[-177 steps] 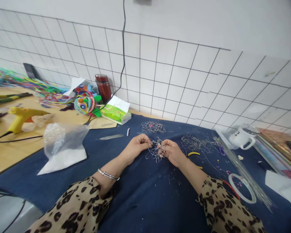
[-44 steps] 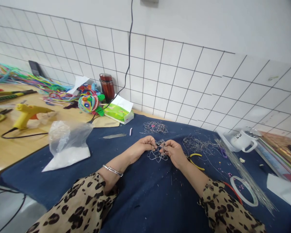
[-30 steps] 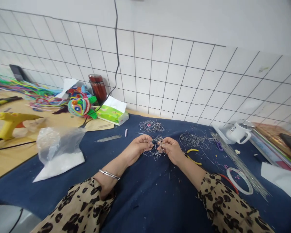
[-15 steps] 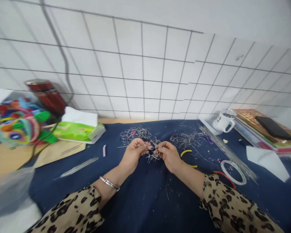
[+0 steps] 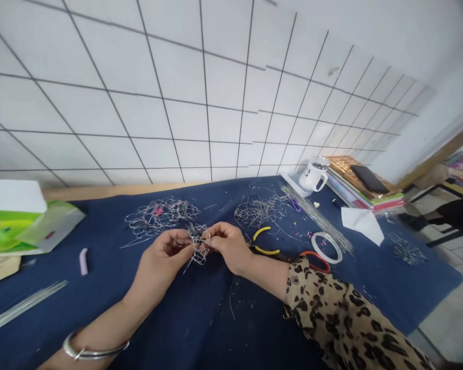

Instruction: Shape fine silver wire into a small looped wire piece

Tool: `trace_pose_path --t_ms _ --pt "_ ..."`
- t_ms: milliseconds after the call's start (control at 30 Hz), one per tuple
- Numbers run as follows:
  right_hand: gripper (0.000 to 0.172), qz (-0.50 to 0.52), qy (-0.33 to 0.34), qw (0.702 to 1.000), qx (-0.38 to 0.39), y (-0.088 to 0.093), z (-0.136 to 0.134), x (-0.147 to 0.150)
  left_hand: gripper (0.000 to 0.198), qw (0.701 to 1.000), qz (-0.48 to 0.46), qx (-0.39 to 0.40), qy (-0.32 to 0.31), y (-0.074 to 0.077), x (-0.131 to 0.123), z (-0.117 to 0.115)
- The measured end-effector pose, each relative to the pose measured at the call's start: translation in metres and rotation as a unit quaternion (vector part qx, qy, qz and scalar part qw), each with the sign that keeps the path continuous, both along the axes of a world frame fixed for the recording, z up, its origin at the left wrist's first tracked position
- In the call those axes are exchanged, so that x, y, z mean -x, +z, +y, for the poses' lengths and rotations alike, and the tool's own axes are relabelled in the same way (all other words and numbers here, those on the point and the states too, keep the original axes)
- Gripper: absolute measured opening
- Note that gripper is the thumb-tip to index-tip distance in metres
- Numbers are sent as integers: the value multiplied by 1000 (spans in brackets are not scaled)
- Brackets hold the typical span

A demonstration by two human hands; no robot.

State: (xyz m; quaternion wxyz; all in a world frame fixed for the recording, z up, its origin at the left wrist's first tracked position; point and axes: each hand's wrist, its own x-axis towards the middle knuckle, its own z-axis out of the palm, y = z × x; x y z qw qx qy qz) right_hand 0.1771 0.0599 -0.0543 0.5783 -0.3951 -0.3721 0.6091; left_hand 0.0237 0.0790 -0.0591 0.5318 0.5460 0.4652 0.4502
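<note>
Between both hands, above the navy cloth, is a small tangle of thin silvery wire (image 5: 199, 247). My left hand (image 5: 164, 257) pinches its left side with thumb and fingers. On the other side, my right hand (image 5: 227, 244) grips the wire with its fingertips. Just behind my left hand lies a bigger heap of looped wire (image 5: 165, 213) with a pink bit in it. A second wire pile (image 5: 259, 209) rests behind my right hand. Yellow-handled pliers (image 5: 268, 252) lie close to my right wrist, partly hidden.
The navy cloth (image 5: 146, 334) covers the table. To the right are a white ring (image 5: 327, 248), red handles (image 5: 316, 259), a bundle of straight wires (image 5: 320, 218) and a white mug (image 5: 313, 176). Leftward lie a tissue pack (image 5: 11, 226) and more straight wires (image 5: 27, 306).
The view has turned to the right, so things on the table appear further left. Both hands still hold the wire tangle and now sit closer together around it.
</note>
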Motion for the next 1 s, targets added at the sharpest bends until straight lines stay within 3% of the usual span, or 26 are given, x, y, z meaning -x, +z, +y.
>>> trace_pose_path --t_ms 267,533,767,1000 --pt "9 -21 3 1000 -16 4 1 1 32 990 92 -103 -1 6 0 -3" --pt "10 31 26 999 -5 4 3 -4 28 977 144 -156 19 7 4 -6" --pt "18 75 74 994 6 17 3 -15 26 986 52 -154 45 18 9 -6" --pt "14 -87 31 994 -56 51 -16 -31 23 983 -35 -180 14 35 9 -18"
